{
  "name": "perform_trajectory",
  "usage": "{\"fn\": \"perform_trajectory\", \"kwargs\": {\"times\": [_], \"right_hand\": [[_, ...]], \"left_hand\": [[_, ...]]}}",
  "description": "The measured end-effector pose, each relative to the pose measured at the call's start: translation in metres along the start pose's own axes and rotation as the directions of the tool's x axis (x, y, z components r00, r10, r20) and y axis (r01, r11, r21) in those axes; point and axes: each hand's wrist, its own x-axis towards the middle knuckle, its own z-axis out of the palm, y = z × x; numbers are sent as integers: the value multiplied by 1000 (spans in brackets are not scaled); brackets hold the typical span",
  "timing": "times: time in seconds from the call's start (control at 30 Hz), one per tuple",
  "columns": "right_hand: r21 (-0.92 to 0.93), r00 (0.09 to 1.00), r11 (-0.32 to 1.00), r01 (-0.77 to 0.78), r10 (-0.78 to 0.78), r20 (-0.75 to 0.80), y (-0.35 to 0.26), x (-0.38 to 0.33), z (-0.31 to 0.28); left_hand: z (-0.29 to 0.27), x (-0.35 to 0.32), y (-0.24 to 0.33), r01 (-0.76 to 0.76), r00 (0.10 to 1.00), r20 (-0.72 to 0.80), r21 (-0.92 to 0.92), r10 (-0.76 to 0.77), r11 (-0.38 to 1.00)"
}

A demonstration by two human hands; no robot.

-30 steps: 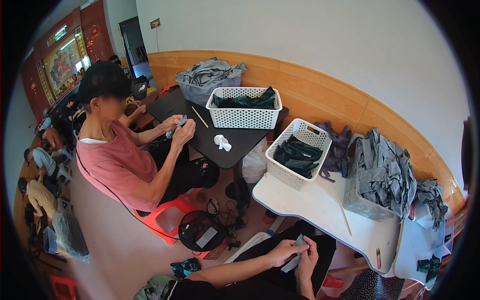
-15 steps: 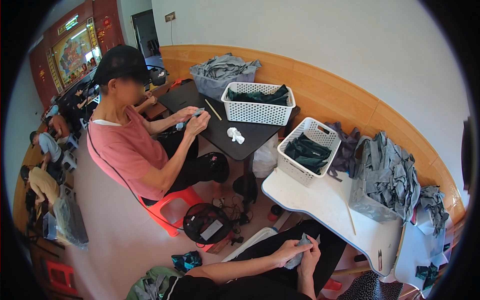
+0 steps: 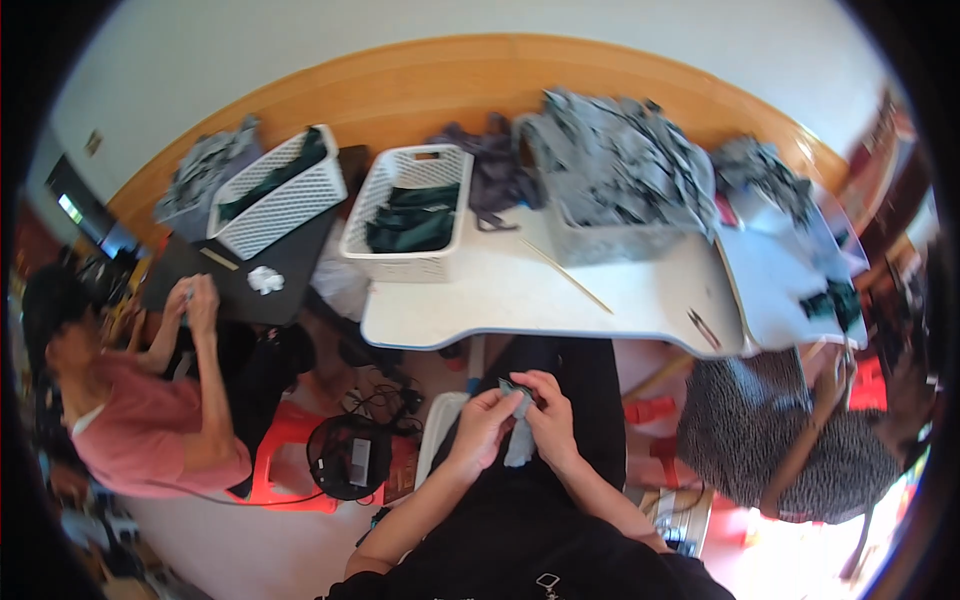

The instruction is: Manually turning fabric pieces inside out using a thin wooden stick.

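Note:
A small piece of grey cloth is held over my lap, its lower end hanging loose. My left hand pinches it from one side, thumb against the fabric. On the other side my right hand grips its upper part, where a dark bit shows at the fingertips. The two hands almost touch, below the near edge of a white table. On that table lie a thin wooden stick and a small pair of thread snips.
A white basket holds dark green cloth; a bin beside it overflows with grey cloth. At left, a person in pink works at a black table. Another person in dark grey sits at right. A fan stands on the left.
The view has swung right, bringing the white table to the middle and the person in dark grey further into view. Both hands still hold the grey cloth.

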Motion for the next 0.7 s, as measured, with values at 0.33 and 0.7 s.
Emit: {"fn": "perform_trajectory", "kwargs": {"times": [0.33, 0.7], "right_hand": [[-153, 991, 982, 114, -123, -54, -5, 1, -14], [-109, 965, 988, 109, -132, -228, 17, 40, 17]], "left_hand": [[22, 0, 5, -70, 997, 50, 95, 65, 993], [33, 18, 0, -436, 835, -4, 608, 551, 664]]}}
